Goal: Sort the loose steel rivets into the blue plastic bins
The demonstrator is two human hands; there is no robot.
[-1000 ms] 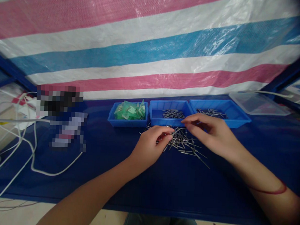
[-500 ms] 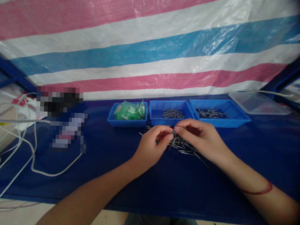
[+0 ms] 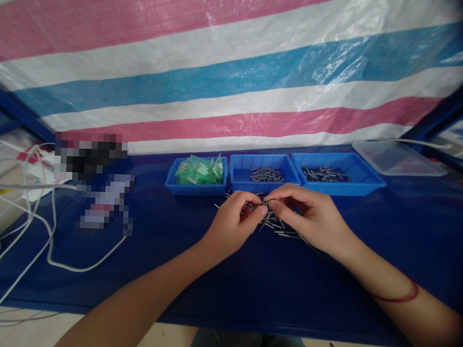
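My left hand (image 3: 233, 219) is closed in a pinch, thumb against forefinger, above a loose pile of thin metal pins (image 3: 277, 224) that look like blind rivets. Facing it, my right hand (image 3: 310, 213) pinches too, its fingertips almost touching those of the left. Between the two sets of fingertips shows a small dark bit of a metal pin (image 3: 266, 201), mostly covered by the fingers. Behind the hands, a middle blue bin (image 3: 238, 186) and a right blue bin (image 3: 353, 189) hold similar pins. Part of the pile is hidden under both hands.
At left in the row, another blue bin (image 3: 196, 191) holds green plastic packets (image 3: 201, 172). A clear plastic lid (image 3: 403, 159) lies at the back right. White cables (image 3: 83, 269) run over the blue table (image 3: 195, 300) on the left, beside blurred-out items. A striped sheet (image 3: 220, 76) hangs behind.
The fingertips of my right hand have shifted slightly left, closer to the left hand's fingertips. Both hands remain pinched over the pile; the bins have stayed put.
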